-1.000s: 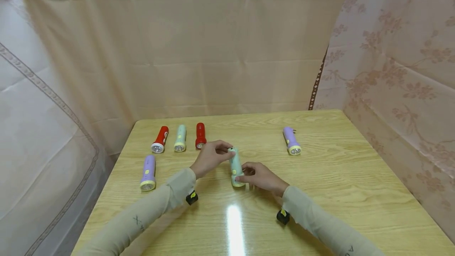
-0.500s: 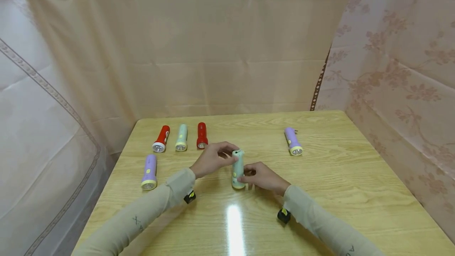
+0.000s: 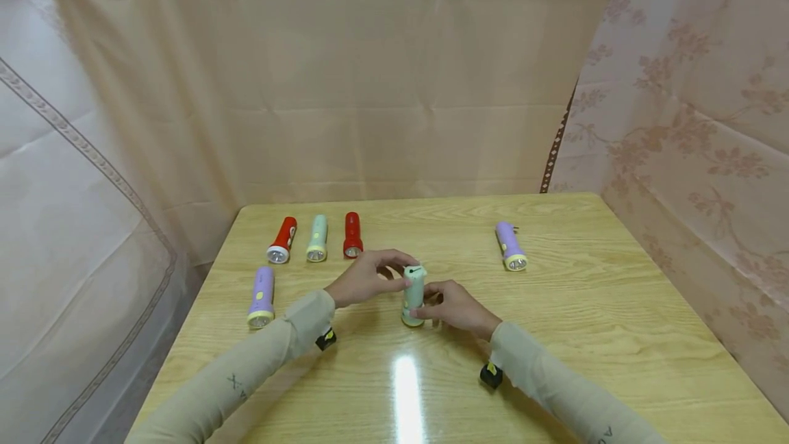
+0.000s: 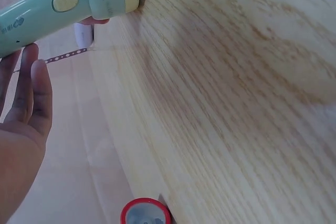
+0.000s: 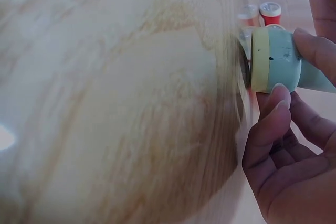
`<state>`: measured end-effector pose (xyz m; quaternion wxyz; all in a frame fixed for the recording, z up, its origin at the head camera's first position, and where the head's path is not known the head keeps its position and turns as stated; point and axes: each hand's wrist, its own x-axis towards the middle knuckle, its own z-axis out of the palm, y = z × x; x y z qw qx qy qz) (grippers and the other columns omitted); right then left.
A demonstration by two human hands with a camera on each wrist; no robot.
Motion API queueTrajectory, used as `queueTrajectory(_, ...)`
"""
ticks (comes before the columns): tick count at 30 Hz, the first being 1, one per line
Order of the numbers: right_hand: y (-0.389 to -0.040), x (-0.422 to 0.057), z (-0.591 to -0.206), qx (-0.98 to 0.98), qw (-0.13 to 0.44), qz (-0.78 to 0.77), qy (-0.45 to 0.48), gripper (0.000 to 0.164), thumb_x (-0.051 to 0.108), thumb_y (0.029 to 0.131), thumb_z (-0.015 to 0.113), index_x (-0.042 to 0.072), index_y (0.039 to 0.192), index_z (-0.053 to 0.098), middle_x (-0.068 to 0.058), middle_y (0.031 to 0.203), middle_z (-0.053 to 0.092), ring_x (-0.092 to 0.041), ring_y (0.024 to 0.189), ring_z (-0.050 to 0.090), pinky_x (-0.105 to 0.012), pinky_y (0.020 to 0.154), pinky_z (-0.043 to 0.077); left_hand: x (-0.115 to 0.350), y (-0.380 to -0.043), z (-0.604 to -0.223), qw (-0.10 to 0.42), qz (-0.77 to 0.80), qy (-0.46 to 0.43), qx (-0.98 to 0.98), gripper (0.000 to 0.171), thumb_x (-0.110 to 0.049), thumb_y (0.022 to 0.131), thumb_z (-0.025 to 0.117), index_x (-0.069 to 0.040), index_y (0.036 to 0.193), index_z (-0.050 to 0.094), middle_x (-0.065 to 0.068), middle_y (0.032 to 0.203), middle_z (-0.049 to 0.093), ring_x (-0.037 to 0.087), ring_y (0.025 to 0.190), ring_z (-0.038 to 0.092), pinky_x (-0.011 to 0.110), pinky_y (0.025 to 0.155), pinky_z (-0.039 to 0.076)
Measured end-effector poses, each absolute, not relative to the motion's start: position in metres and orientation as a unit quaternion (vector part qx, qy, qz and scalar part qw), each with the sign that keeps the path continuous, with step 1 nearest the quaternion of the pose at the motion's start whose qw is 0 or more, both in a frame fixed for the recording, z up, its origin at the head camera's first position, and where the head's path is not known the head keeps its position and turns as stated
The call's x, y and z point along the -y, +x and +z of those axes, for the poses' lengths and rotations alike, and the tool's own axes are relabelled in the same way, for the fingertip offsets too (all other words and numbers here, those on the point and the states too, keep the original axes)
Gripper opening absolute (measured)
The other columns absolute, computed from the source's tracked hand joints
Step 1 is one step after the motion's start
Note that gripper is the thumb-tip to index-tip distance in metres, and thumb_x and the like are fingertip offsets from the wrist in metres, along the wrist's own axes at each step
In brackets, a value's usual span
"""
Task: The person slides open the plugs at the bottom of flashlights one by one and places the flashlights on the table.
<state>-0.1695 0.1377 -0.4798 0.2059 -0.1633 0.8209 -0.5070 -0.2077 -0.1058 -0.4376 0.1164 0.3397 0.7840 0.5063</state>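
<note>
A mint-green flashlight (image 3: 414, 293) with a pale yellow rim stands close to upright on its lens end, its tail facing up. My left hand (image 3: 368, 278) holds the tail end between thumb and fingers. Lower down, my right hand (image 3: 457, 308) pinches the flashlight's wider head from the right. In the left wrist view, the yellow switch of the flashlight (image 4: 65, 11) shows, with fingertips of the left hand (image 4: 23, 114) against the body. The right wrist view has the yellow rim of the flashlight (image 5: 260, 59) right at the tabletop; whether it fully touches cannot be told.
Left of the hands lie a red-and-white flashlight (image 3: 283, 238), another mint flashlight (image 3: 317, 237), a red flashlight (image 3: 353, 233) and a purple flashlight (image 3: 261, 293). A second purple flashlight (image 3: 510, 245), its plug prongs out, lies at the right. Curtains surround the wooden table (image 3: 585, 334).
The mint flashlight has tipped further upright, so its tail end now faces up more. My left hand has moved slightly down with it, while the right hand keeps its place at the head.
</note>
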Motion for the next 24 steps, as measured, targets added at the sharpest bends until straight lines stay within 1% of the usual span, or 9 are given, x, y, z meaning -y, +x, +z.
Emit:
queueTrajectory(6, -0.1679, -0.1354, -0.4817, -0.82, 0.197, -0.514, -0.157, 0.039, 0.037, 0.088, 0.083, 0.013, 0.116, 0.071, -0.003, 0.109, 0.068, -0.022, 0.091, 0.063, -0.036, 0.072, 0.053, 0.1066, -0.2069, -0.4398, 0.146, 0.517, 0.345, -0.769, 0.034, -0.025, 0.094, 0.078, -0.027, 0.128, 0.07, -0.01, 0.124, 0.069, 0.014, 0.108, 0.064, 0.04, 0.091, 0.055)
queueTrajectory(10, -0.168, -0.1344, -0.4835, -0.825, 0.189, -0.512, -0.143, 0.043, 0.036, 0.086, 0.086, 0.011, 0.116, 0.068, -0.004, 0.108, 0.067, -0.022, 0.09, 0.062, -0.034, 0.07, 0.053, 0.1065, -0.2049, -0.4393, 0.162, 0.52, 0.35, -0.762, 0.035, -0.026, 0.095, 0.077, -0.027, 0.129, 0.069, -0.009, 0.126, 0.068, 0.016, 0.11, 0.063, 0.041, 0.093, 0.054)
queueTrajectory(15, -0.1674, -0.133, -0.4824, -0.831, 0.176, -0.511, -0.132, 0.042, 0.032, 0.083, 0.089, 0.01, 0.111, 0.066, -0.005, 0.105, 0.066, -0.021, 0.085, 0.061, -0.033, 0.065, 0.053, 0.1069, -0.2046, -0.4395, 0.175, 0.527, 0.353, -0.753, 0.034, -0.025, 0.097, 0.075, -0.025, 0.13, 0.069, -0.007, 0.126, 0.068, 0.017, 0.112, 0.064, 0.041, 0.096, 0.053)
queueTrajectory(20, -0.166, -0.1317, -0.4798, -0.831, 0.169, -0.513, -0.136, 0.041, 0.03, 0.083, 0.089, 0.009, 0.11, 0.066, -0.005, 0.104, 0.066, -0.021, 0.084, 0.061, -0.033, 0.065, 0.054, 0.1077, -0.2057, -0.4407, 0.183, 0.533, 0.348, -0.749, 0.033, -0.025, 0.097, 0.075, -0.025, 0.129, 0.069, -0.006, 0.125, 0.069, 0.018, 0.113, 0.063, 0.042, 0.097, 0.052)
queueTrajectory(24, -0.1655, -0.1329, -0.4772, -0.827, 0.182, -0.511, -0.147, 0.041, 0.029, 0.085, 0.087, 0.009, 0.114, 0.066, -0.006, 0.107, 0.066, -0.022, 0.087, 0.062, -0.035, 0.067, 0.055, 0.1081, -0.2059, -0.4412, 0.186, 0.535, 0.347, -0.748, 0.033, -0.025, 0.097, 0.075, -0.025, 0.129, 0.069, -0.006, 0.125, 0.069, 0.018, 0.113, 0.063, 0.043, 0.097, 0.052)
